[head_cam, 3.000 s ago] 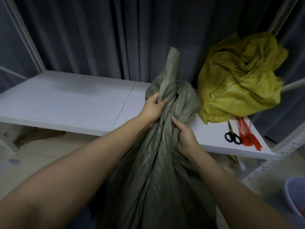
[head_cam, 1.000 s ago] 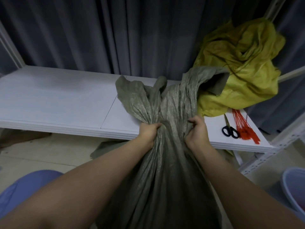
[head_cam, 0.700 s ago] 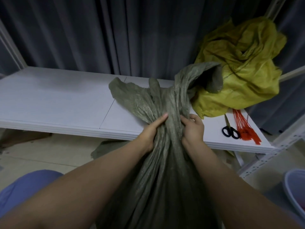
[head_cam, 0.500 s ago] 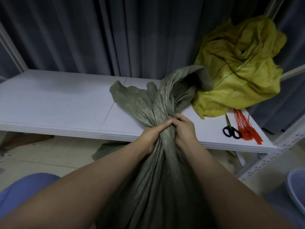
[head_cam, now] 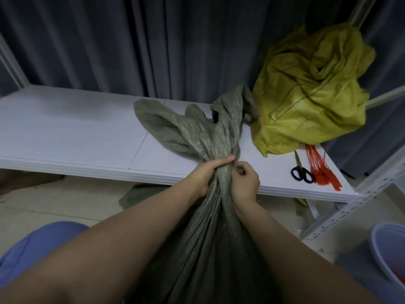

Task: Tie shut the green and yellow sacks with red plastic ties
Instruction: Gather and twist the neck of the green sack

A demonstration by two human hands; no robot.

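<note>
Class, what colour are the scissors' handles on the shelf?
Black, or very dark; the scissors show best in the head view, beside the red ties.

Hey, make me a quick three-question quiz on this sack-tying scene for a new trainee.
1. True or false: the neck of the green sack is already tied shut.
2. Pick one. The scissors lie: A) just left of the red ties on the shelf; B) on the floor; C) under the green sack.
3. In a few words: what does the left hand grip?

Key
1. False: nothing is fastened round the neck yet.
2. A.
3. The gathered neck of the green sack.
</note>
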